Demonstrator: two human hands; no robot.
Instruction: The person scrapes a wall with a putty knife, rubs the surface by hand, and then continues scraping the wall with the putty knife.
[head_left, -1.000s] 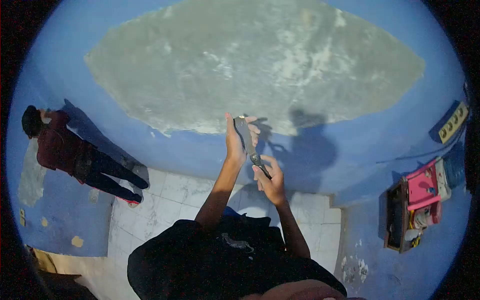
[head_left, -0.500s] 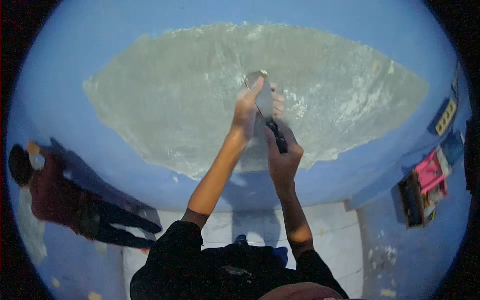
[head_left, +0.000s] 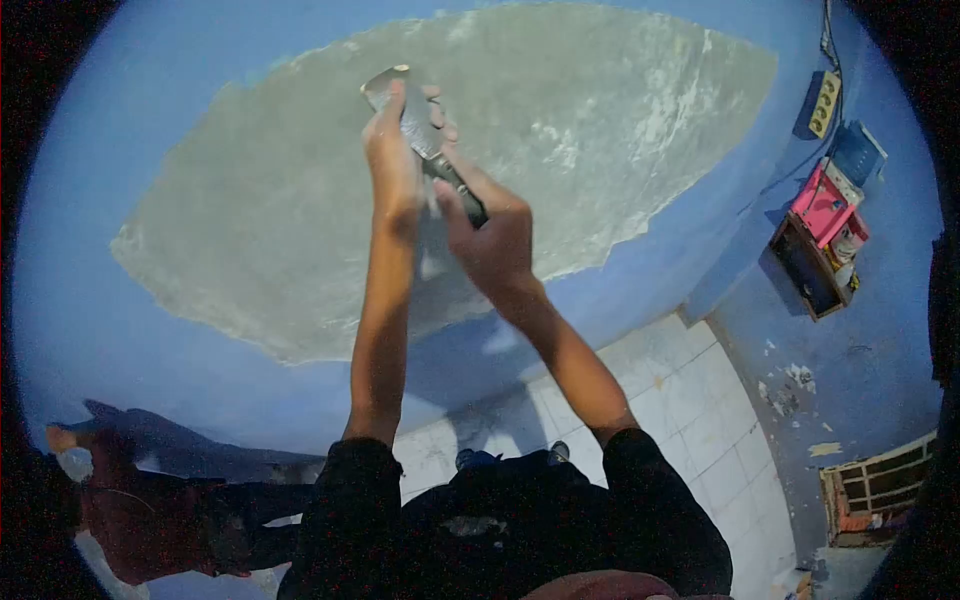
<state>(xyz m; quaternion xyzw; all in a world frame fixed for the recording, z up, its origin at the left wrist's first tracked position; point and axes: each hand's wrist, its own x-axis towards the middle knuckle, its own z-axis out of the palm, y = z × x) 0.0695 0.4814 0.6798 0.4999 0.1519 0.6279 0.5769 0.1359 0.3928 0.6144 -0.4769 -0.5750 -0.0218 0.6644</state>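
Observation:
A putty knife (head_left: pixel 418 128) with a wide metal blade and a dark handle is held up in front of the wall, tilted with its blade end to the upper left. My left hand (head_left: pixel 392 150) is closed round the blade, thumb on the near face and fingertips showing past the far edge. Wrapped round the dark handle is my right hand (head_left: pixel 497 235), lower and to the right. Behind both hands spreads a large grey plastered patch (head_left: pixel 290 190) with whitish smears on it.
Blue painted wall (head_left: pixel 110 150) surrounds the patch. A person in a dark red top (head_left: pixel 150 515) stands at the lower left, close to the wall. At right hang a power strip (head_left: pixel 822 105), a pink holder (head_left: pixel 824 207) and a wooden box (head_left: pixel 805 265). White tiles (head_left: pixel 680 400) cover the floor.
The view has turned and shifted right, bringing a window-like grille into sight. Both hands, still on the putty knife, now appear farther left and higher, with the knife tilted more.

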